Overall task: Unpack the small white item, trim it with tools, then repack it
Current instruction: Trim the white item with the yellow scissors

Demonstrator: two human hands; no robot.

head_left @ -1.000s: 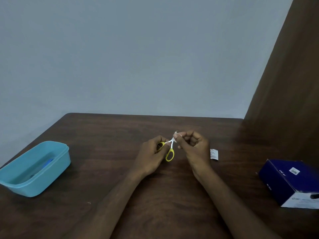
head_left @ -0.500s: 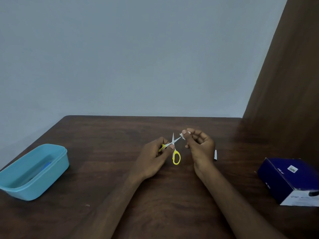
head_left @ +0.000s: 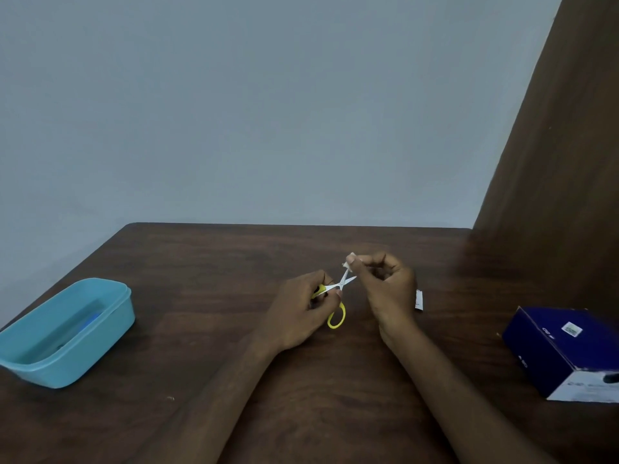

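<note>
Centre of the frame, just above the tabletop: the small white item (head_left: 349, 260) is a tiny pale scrap, pinched between the thumb and forefinger of the right hand (head_left: 385, 289). Only a sliver of it pokes out past the fingertips, so its true shape is hard to make out. The other fingers of that hand curl in behind.

Just left of it, the left hand (head_left: 301, 309) grips the scissors (head_left: 338, 293), fingers wrapped round one yellow loop and hiding most of it. The other yellow loop hangs free below the knuckles, smooth and plastic. The thin, bright metal blades are parted in a narrow V, their tips right under the white scrap; whether they touch it, I cannot tell.

Everything sits over a dark wooden table (head_left: 207, 269) with a visible streaky grain and a rounded far-left corner.

Peeking out from behind the right hand is a white packet (head_left: 419, 299), flat on the wood, mostly covered by the wrist.

At lower left, a light blue plastic tub (head_left: 110, 316), rectangular with rounded corners and a lipped rim; something blue lies inside, too dim to identify.

At lower right, a dark blue cardboard box (head_left: 549, 343) with a small label on top and a white end face, cut off by the frame edge.
</note>
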